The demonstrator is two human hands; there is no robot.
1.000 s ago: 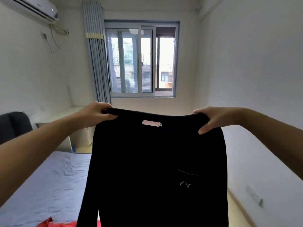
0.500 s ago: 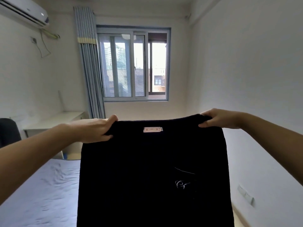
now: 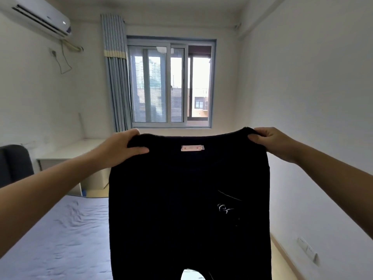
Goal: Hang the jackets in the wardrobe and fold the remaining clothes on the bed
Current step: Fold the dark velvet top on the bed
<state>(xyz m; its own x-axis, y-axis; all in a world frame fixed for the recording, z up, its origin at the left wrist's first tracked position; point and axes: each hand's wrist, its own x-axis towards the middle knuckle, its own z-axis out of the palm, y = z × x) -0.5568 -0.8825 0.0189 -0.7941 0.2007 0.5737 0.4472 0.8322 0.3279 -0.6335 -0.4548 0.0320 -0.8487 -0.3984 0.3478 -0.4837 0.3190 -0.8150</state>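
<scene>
A black knit sweater (image 3: 181,209) hangs spread out in front of me, with a pink neck label at the top and small white embroidery on its right side. My left hand (image 3: 121,150) grips its left shoulder and my right hand (image 3: 270,140) grips its right shoulder, both at chest height. The garment hangs straight down and hides what is behind it. The bed (image 3: 54,239) with a pale blue-purple sheet lies below and to the left. No wardrobe is in view.
A white desk (image 3: 70,152) stands at the far left by the curtain (image 3: 116,77), with a dark chair back (image 3: 14,164) nearer me. The window (image 3: 169,83) is straight ahead. A white wall (image 3: 312,118) runs along the right, with a strip of floor beside the bed.
The view has tilted up slightly and the red garment at the bottom edge has left the frame. The sweater stays held up by both shoulders, with my hands a little higher and wider.
</scene>
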